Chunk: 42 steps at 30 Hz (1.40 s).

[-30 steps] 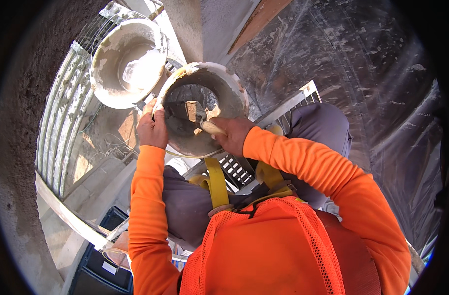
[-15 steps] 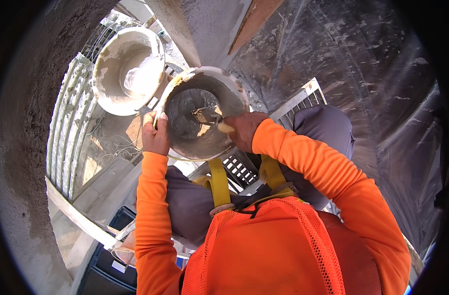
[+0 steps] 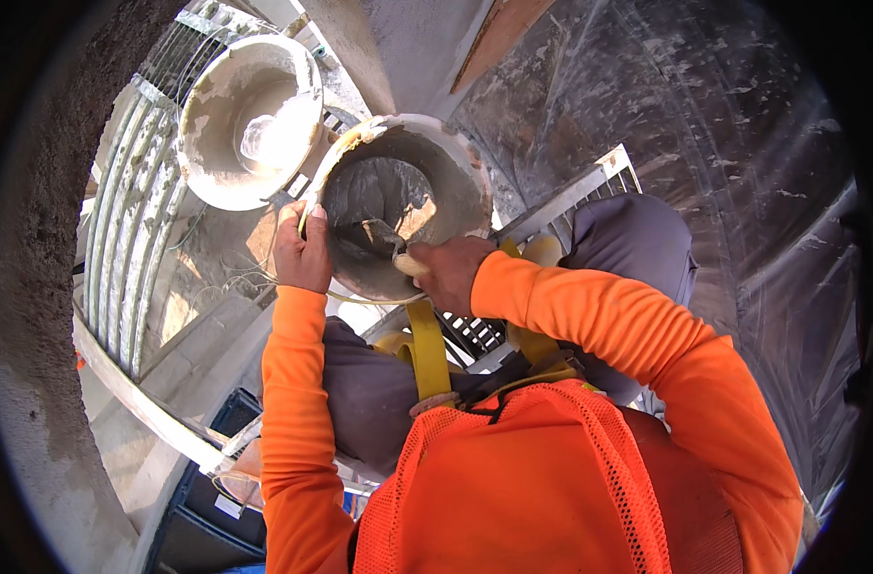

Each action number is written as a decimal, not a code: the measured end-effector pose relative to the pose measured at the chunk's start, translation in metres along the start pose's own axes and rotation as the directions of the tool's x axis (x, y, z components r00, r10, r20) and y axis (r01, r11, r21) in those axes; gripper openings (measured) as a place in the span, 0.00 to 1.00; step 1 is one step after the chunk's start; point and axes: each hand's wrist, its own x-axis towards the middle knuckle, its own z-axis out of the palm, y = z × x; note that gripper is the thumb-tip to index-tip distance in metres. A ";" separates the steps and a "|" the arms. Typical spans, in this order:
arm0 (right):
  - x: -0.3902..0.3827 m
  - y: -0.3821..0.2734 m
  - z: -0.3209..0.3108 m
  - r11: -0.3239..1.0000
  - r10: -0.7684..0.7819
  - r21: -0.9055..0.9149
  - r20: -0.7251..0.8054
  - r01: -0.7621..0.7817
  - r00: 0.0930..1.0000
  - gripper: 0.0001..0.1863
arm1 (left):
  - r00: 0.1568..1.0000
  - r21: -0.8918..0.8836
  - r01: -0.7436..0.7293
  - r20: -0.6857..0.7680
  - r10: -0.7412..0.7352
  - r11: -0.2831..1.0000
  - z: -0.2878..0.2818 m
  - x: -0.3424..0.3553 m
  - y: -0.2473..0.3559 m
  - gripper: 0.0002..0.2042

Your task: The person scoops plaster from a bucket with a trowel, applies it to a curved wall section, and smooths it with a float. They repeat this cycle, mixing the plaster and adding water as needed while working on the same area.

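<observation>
In front of me stands a round bucket (image 3: 465, 177), its wall caked with dried grey mortar. Wet grey mortar (image 3: 360, 196) lies in its bottom. My left hand (image 3: 302, 251) grips the bucket's left rim, thumb up on the edge. My right hand (image 3: 452, 272) is closed around the pale handle of a trowel (image 3: 412, 265) at the near right of the bucket. The trowel's blade dips inside, close to the mortar, and part of it is hard to make out.
A second mortar-stained bucket (image 3: 207, 158) stands at the far left, a clear plastic-like lump inside it. Ridged bars (image 3: 130, 230) run along the left beside a rough wall (image 3: 34, 316). Dark plastic sheeting (image 3: 742, 191) hangs at right. A slatted metal platform (image 3: 470, 330) lies below.
My right hand has moved a little left and nearer, bringing the trowel across the bucket's near side. My left hand stays on the rim.
</observation>
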 end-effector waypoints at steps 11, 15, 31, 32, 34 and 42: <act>0.003 0.011 -0.001 0.995 -0.056 0.077 -0.068 0.061 0.996 0.23 | 0.998 -0.028 0.070 0.003 -0.070 0.997 -0.001 0.001 -0.004 0.13; 0.001 0.004 -0.004 0.991 0.022 -0.130 -0.127 -0.039 0.992 0.22 | 0.999 0.014 0.040 -0.009 -0.040 0.999 -0.002 0.002 -0.004 0.13; 0.007 -0.005 0.000 0.969 0.010 -0.246 0.055 0.004 0.998 0.23 | 0.994 0.066 0.105 -0.026 -0.103 0.992 -0.002 0.000 -0.006 0.14; 0.007 -0.005 -0.001 0.974 0.012 -0.228 0.057 0.001 0.998 0.23 | 0.993 0.072 0.117 -0.021 -0.115 0.991 -0.002 0.000 -0.007 0.16; 0.007 -0.004 -0.003 0.979 0.038 -0.203 0.053 -0.027 0.998 0.23 | 0.995 0.053 0.101 -0.021 -0.100 0.994 -0.003 0.001 -0.008 0.16; 0.010 0.001 -0.007 0.996 0.000 -0.094 0.036 0.003 0.999 0.21 | 0.997 0.084 0.072 -0.031 -0.070 0.994 -0.002 0.003 -0.008 0.15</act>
